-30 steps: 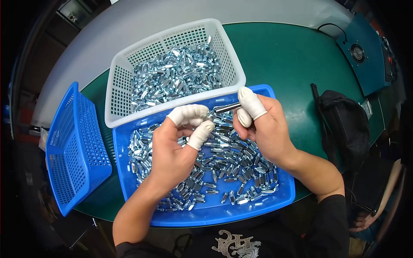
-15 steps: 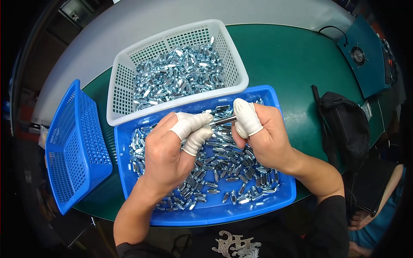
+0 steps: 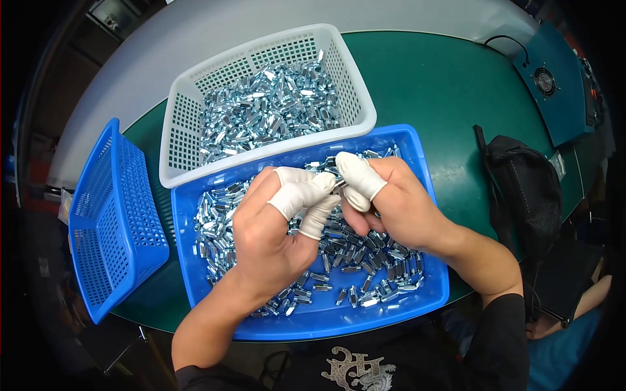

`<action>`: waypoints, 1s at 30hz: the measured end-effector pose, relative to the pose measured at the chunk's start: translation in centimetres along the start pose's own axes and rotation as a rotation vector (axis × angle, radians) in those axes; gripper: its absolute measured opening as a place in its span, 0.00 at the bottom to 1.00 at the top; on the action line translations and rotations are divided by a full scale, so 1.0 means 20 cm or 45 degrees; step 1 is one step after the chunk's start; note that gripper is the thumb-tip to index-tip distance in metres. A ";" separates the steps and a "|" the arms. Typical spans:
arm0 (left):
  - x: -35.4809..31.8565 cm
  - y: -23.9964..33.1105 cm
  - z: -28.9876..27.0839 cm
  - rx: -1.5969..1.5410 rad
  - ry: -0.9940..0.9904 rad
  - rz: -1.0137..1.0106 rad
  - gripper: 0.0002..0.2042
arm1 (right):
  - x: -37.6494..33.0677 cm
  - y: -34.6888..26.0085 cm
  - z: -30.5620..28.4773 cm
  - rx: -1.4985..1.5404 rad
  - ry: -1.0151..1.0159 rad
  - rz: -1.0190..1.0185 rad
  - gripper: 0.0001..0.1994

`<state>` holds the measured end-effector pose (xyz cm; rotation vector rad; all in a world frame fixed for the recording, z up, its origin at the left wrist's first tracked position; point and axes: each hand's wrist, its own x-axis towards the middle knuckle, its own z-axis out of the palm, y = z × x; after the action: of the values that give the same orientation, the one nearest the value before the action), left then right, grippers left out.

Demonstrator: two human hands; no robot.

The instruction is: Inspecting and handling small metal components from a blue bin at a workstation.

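Note:
My left hand (image 3: 270, 221) and my right hand (image 3: 404, 205) meet over the blue tray (image 3: 313, 331), with white finger cots on thumbs and forefingers. Both are closed in a pinch on a small shiny metal hex standoff (image 3: 338, 185). Mostly covered by the fingertips, it shows only as a sliver, and I cannot tell whether a second piece is in the grip. Beneath the hands, many loose hex standoffs (image 3: 391, 277) with thin stud ends lie spread over the tray's bottom.
Behind the tray, a white perforated basket (image 3: 362, 98) heaped with similar standoffs overlaps its rim. A blue perforated basket (image 3: 140, 208) stands tilted at left. At right are a black bag (image 3: 525, 186) and a teal box with a fan (image 3: 554, 91). Another person's arm (image 3: 587, 296) shows at lower right.
The hands have come closer together, the left moving right and the right slightly left. The dark shiny rod-shaped piece that showed between them is now mostly covered by fingertips.

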<state>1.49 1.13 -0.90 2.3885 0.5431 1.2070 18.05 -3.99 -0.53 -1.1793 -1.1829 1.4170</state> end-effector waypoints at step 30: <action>0.03 -0.17 -0.04 0.326 -0.115 0.009 0.12 | 0.05 0.00 -0.04 0.428 0.334 0.096 0.24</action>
<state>0.62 4.49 -1.80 2.6445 0.6971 1.0822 18.78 -2.91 -0.61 -1.1365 -0.6944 1.4017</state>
